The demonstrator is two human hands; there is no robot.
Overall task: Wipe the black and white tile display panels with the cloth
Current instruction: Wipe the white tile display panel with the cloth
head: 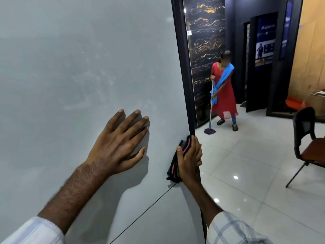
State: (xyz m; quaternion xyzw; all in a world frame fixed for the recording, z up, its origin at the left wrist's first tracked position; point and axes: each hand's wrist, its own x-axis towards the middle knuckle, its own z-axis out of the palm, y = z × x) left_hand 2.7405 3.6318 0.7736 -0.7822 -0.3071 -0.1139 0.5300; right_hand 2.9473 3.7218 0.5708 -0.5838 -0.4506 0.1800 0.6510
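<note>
Two hands on one white panel [79, 59]. Left hand [121, 143] lies flat, fingers spread, palm pressed to the tile. Right hand [190, 161] grips one dark cloth [175, 162] with a pink stripe, held against the panel's right edge. One black panel [205, 50] stands beyond it. One person [224, 88] with one mop [209, 130] is behind, and one chair [306, 138] is at right.

white panel [79, 67] face open above, dark frame edge [184, 76] bounding right
</note>
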